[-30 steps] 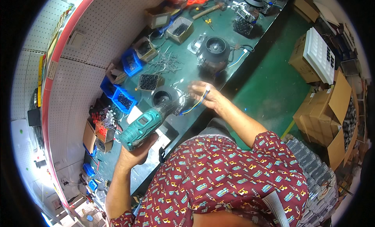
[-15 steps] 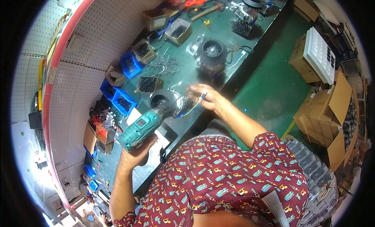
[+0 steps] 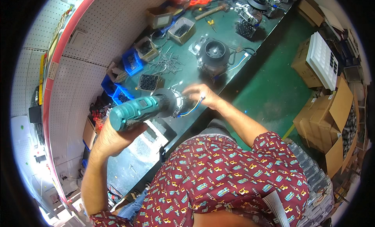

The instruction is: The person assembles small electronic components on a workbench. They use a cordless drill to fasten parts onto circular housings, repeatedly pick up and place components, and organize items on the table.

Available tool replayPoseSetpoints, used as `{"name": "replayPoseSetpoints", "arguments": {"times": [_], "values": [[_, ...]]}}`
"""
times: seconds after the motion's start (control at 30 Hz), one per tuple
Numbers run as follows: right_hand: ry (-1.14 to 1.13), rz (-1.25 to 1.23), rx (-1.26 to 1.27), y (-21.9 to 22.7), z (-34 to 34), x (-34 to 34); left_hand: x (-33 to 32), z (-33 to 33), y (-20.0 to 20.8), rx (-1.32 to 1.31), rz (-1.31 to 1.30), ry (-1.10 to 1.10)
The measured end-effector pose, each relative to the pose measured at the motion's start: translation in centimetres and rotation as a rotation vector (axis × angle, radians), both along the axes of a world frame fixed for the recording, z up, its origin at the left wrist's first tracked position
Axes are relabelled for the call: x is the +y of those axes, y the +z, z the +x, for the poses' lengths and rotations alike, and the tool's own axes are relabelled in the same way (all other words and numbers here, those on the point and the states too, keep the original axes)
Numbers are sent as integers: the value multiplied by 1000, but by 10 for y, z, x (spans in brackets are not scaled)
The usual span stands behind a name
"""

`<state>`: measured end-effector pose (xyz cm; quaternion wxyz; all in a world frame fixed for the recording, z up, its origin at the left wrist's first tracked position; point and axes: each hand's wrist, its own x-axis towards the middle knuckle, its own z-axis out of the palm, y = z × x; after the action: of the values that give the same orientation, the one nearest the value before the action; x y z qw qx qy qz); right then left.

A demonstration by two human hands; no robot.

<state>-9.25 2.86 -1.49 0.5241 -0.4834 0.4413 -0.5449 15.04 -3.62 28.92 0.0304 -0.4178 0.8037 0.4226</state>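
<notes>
My left hand [image 3: 124, 136] is wrapped round the grip of a teal cordless drill [image 3: 134, 110]. The drill's front end points into the dark round fan housing [image 3: 170, 101] of a metal motor unit on the bench; its tip is hidden. On the unit's right side, the curled fingers of my right hand [image 3: 204, 96] hold its edge, the fingertips slightly blurred. Blue and yellow wires [image 3: 192, 110] rise from the unit against this hand. Farther back stands a similar motor unit with a black fan [image 3: 214, 51].
Behind the unit sit a box of black screws [image 3: 149, 82], blue bins [image 3: 132, 62] and loose metal rods [image 3: 167, 63]. A hammer [image 3: 213, 11] and another motor unit [image 3: 250, 20] lie farther off. Cardboard boxes [image 3: 318, 113] stand on the floor at right.
My left hand has raised the drill and swung it to a flatter angle, its front now over the fan housing. My right hand has shifted slightly left against the unit.
</notes>
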Motion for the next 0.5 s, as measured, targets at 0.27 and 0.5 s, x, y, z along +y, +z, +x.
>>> {"name": "replayPoseSetpoints", "arguments": {"times": [0.27,0.5], "values": [[51,-101,173,-3,5,-3,-20,-26,6,-135,-125,-185],[44,-67,169,-8,6,-1,-25,-36,5,-155,-100,-185]]}}
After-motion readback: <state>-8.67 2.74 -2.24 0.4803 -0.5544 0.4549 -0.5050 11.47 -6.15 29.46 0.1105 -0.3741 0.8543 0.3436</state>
